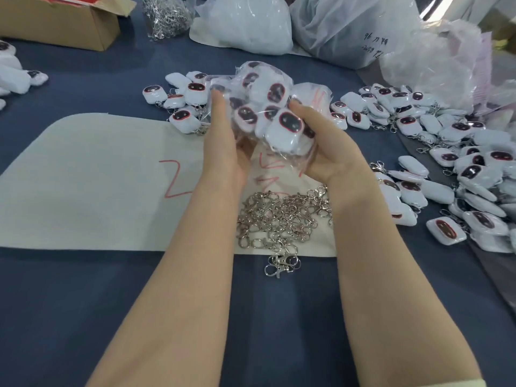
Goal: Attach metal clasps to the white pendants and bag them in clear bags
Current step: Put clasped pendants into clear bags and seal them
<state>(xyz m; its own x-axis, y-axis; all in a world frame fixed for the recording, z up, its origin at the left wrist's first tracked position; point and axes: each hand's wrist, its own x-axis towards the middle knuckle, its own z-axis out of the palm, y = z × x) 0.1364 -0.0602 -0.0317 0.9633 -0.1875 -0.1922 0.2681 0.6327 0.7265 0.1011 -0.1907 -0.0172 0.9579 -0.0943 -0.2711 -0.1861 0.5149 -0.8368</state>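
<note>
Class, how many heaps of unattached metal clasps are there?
2: a loose heap on the white mat; a bagged heap beside the cardboard box. Others may be hidden.

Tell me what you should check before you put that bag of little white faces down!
1. Bag held: ok. The right hand grips the clear bag; the left hand presses straight fingers against its side.
2. Pendants inside: ok. Several white pendants show through the plastic.
3. Bag mouth closed: cannot tell. Crumpled plastic hides it.
4. Clasps on the bagged pendants: cannot tell.
5. Spot straight below: probably not ok. The loose clasps lie there in a pile.
6. Another landing spot: ok. The white sheet has room on its left part.
</note>
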